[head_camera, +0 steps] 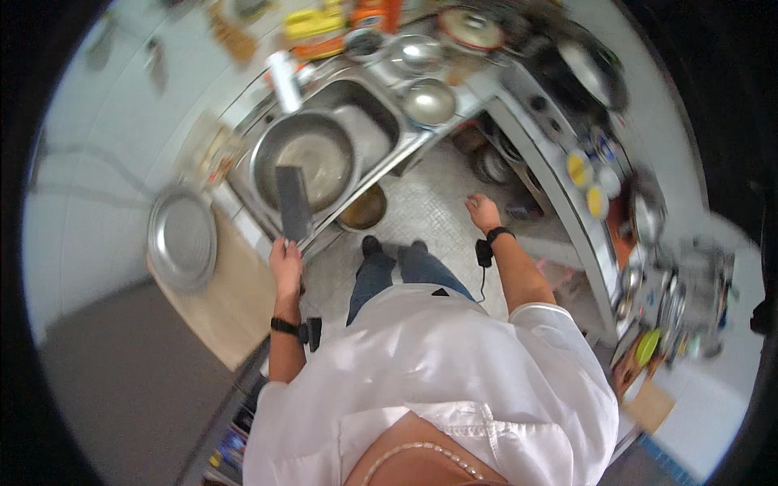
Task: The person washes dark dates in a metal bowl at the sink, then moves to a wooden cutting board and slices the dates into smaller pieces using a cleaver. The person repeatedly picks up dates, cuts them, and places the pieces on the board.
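Note:
My left hand (285,265) grips the near end of a cleaver (293,200), whose broad dark blade reaches over the rim of a large metal basin (349,176). The basin stands in a stainless steel sink (389,109) and seems to hold some water. My right hand (483,212) hangs over the floor between the counters, its fingers curled; whether it holds anything small is hidden. A black strap with a small device is on each wrist.
A metal bowl (429,102) and a lidded pot (471,29) stand right of the sink. Yellow bottles (314,27) are behind it. A round metal tray (183,238) leans at left. A pot (363,208) sits on the floor below the sink. The right counter (562,200) carries cups and pans.

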Tool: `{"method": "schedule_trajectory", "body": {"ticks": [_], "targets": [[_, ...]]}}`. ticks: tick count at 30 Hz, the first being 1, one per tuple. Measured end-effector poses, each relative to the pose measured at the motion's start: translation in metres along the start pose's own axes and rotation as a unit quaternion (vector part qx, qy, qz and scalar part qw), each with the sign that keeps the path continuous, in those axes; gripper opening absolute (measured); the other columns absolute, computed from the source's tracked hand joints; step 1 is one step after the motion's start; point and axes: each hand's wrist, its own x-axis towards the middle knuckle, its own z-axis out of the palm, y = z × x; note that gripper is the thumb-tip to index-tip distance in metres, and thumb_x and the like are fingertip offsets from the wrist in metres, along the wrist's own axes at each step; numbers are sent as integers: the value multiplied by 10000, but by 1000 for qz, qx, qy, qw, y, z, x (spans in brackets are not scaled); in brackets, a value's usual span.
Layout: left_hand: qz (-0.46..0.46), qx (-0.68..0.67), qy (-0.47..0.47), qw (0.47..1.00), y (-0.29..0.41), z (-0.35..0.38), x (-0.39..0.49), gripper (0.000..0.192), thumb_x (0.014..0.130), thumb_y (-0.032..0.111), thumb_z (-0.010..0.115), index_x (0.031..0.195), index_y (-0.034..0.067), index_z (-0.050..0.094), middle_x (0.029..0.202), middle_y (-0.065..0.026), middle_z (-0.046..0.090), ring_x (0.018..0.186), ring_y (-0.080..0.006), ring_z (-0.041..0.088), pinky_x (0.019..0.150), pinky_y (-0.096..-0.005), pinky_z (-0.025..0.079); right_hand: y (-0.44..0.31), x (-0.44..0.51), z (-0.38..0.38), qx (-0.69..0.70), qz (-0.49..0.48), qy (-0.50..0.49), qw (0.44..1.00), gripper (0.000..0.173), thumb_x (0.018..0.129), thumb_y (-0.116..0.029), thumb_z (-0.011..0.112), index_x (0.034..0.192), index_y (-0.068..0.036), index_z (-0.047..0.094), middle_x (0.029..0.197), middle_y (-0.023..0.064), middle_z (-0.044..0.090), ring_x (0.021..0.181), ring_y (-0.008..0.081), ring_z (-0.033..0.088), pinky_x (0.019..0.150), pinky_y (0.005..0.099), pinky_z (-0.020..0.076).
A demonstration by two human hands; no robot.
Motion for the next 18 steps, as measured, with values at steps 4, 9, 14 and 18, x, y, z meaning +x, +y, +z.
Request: {"method": "schedule_trajectory", "body": {"ticks": [4, 9, 14, 18], "targets": [[6, 22, -87, 996, 1, 18, -26, 78, 944, 84, 515, 876, 54, 492, 634, 5, 477, 450, -69, 409, 373, -243, 314, 159, -142, -32, -16, 248, 151, 957, 224, 859, -253, 617, 958, -68, 696, 952, 197, 681, 924, 376, 642, 813, 449, 506], [17, 45, -220, 974, -5, 85, -70, 69, 949, 86, 502, 887, 59, 493, 612, 9, 465, 430, -69, 395, 364, -237, 325, 274, -359, -72, 47, 403, 399, 822, 173, 858, -209, 634, 912, -52, 684, 873, 182, 687, 833, 350, 662, 747, 424, 514], [64, 172, -332, 925, -10, 200, -156, 61, 948, 82, 499, 891, 62, 512, 603, 13, 473, 422, -68, 395, 367, -235, 329, 332, -566, -35, 62, 518, 487, 700, 230, 866, -241, 632, 886, -16, 672, 819, 188, 682, 762, 355, 658, 711, 419, 508], [75, 219, -432, 872, -26, 310, -256, 54, 933, 100, 532, 896, 61, 535, 591, 13, 478, 419, -78, 407, 369, -235, 324, 361, -727, 34, 102, 629, 485, 599, 252, 842, -259, 643, 856, -9, 670, 805, 206, 673, 770, 372, 656, 707, 428, 507]]}}
